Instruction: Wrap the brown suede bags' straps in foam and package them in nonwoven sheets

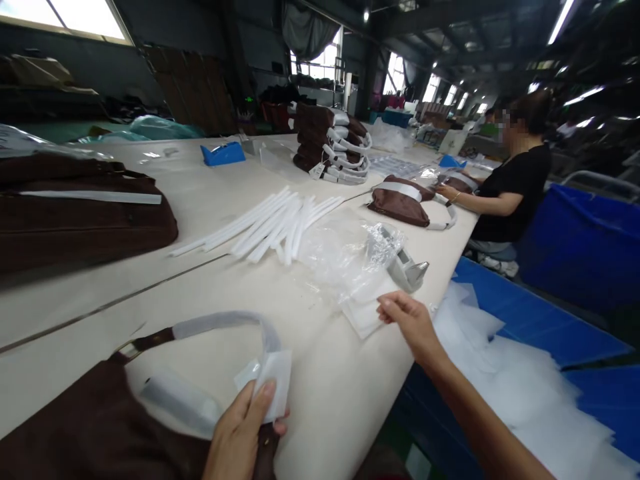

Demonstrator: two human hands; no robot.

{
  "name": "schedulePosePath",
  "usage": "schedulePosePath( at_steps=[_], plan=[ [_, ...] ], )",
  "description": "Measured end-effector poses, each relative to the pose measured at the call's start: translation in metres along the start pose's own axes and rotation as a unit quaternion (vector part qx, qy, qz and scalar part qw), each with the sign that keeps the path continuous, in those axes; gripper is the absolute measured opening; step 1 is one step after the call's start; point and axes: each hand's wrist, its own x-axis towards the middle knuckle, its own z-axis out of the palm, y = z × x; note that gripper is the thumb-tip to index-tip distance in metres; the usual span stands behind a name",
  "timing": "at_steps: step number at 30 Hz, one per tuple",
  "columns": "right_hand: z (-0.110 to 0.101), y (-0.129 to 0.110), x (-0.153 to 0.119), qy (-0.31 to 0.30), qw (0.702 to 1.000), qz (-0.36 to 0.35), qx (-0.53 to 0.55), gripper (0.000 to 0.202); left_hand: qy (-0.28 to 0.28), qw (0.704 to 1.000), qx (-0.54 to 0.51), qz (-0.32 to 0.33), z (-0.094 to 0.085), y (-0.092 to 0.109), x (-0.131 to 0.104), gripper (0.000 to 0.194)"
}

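A dark brown bag lies at the lower left, its looped strap covered in white wrapping. My left hand is closed round the strap's near end, with a white foam sheet folded against it under the thumb. To the right, my right hand pinches at the edge of a small stack of white sheets near the table's edge; whether a sheet is between its fingertips is too small to tell. Just beyond the stack are crumpled clear plastic and a grey tape dispenser.
White strips lie mid-table. Another brown bag is at left, a blue dispenser behind. Stacked bags stand farther back. A person handles bags at right. White sheets fill a blue container beside the table.
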Motion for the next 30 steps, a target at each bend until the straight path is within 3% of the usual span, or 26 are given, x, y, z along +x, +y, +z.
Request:
schedulePosePath(
  at_steps=[2, 4, 7, 11, 15, 22, 30],
  plan=[
    [-0.037, -0.008, 0.028, 0.093, 0.989, -0.060, -0.098, 0.031, -0.013, 1.000, 0.007, 0.001, 0.000, 0.000, 0.002, 0.057],
    [-0.065, -0.016, 0.057, 0.149, 0.970, -0.085, -0.174, 0.030, -0.024, 1.000, 0.010, -0.002, -0.001, 0.000, 0.003, 0.057],
    [-0.089, -0.024, 0.095, 0.138, 0.965, -0.052, -0.218, 0.021, -0.019, 1.000, 0.010, 0.003, -0.002, 0.000, 0.003, 0.057],
    [-0.094, -0.023, 0.123, 0.089, 0.967, 0.039, -0.237, 0.021, -0.008, 1.000, 0.005, 0.008, -0.002, 0.003, 0.000, 0.055],
    [-0.093, -0.021, 0.130, 0.077, 0.965, 0.083, -0.235, 0.021, -0.006, 1.000, -0.005, 0.009, -0.001, 0.004, -0.002, 0.050],
    [-0.100, -0.026, 0.133, 0.068, 0.969, 0.096, -0.216, 0.019, -0.012, 1.000, -0.025, -0.003, 0.000, 0.005, -0.003, 0.040],
    [-0.102, -0.029, 0.134, 0.014, 0.976, 0.075, -0.206, 0.014, -0.001, 1.000, -0.005, -0.013, 0.000, 0.004, 0.001, 0.046]
  ],
)
